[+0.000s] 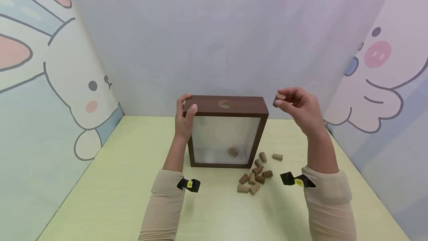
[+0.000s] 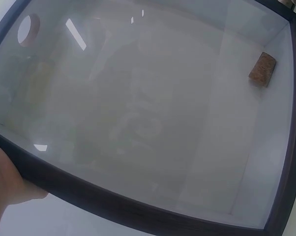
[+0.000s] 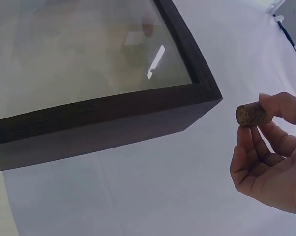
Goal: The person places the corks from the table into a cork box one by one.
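Observation:
A dark brown wooden box frame (image 1: 242, 104) with a clear front stands upright on the table, a round hole (image 1: 224, 104) in its top. My left hand (image 1: 185, 118) grips its upper left corner, thumb on the near side and fingers over the far side. Right of the box and about level with its top, my right hand (image 1: 302, 109) pinches a cork (image 1: 278, 99) between thumb and fingers. The same cork (image 3: 251, 114) shows its round end in the right wrist view, apart from the frame. Inside the box, one cork (image 2: 263, 69) lies at the bottom.
Several loose corks (image 1: 252, 178) lie scattered on the pale yellow table (image 1: 133, 181) in front and to the right of the box. A plain pale wall (image 1: 207, 40) rises behind it. Side walls carry cartoon animals, a rabbit (image 1: 77, 84) at left.

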Demonstrator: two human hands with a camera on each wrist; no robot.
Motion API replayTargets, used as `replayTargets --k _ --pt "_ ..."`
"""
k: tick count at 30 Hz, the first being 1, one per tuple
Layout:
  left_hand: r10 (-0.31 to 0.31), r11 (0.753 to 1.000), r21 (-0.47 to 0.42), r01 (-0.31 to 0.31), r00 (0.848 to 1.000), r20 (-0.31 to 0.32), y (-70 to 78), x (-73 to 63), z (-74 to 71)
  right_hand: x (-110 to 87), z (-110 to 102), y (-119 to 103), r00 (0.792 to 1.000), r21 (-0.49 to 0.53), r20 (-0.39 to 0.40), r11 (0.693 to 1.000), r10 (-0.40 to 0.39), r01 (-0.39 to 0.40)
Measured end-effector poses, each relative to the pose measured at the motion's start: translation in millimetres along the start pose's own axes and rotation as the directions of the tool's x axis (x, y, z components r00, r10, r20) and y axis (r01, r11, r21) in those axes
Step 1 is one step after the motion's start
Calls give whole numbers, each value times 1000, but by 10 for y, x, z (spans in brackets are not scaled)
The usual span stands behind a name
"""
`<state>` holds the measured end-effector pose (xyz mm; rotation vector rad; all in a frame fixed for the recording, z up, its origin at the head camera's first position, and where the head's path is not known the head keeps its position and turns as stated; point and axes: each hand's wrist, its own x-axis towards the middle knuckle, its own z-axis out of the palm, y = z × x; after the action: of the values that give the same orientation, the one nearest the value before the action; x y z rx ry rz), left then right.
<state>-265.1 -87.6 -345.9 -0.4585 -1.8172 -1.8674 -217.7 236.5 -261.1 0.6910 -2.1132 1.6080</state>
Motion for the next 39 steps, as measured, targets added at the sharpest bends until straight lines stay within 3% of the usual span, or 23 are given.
replayTargets --k 5,10,18,23,27,34,39 --pt "-4 1000 -1 4 1000 -6 4 -2 -11 149 58 -123 995 8 103 1000 3 -4" --pt "10 1000 -10 -10 1000 5 8 -11 -17 308 166 -236 980 -33 185 997 77 -72" --pt "17 1000 -25 -17 1000 7 15 2 -25 577 399 -335 926 -105 333 983 178 -151" --pt "9 1000 -23 -9 1000 3 20 -5 -28 708 592 -367 879 -93 423 976 220 -199" --pt "5 1000 -24 -5 1000 10 12 -14 -17 800 712 -383 835 -159 465 956 294 -248" --pt "23 999 -38 -22 999 27 -2 -9 3 948 824 -384 729 -264 504 886 463 -381" --pt "24 999 -29 -23 999 32 1 6 10 1036 865 -373 694 -346 527 870 490 -351"
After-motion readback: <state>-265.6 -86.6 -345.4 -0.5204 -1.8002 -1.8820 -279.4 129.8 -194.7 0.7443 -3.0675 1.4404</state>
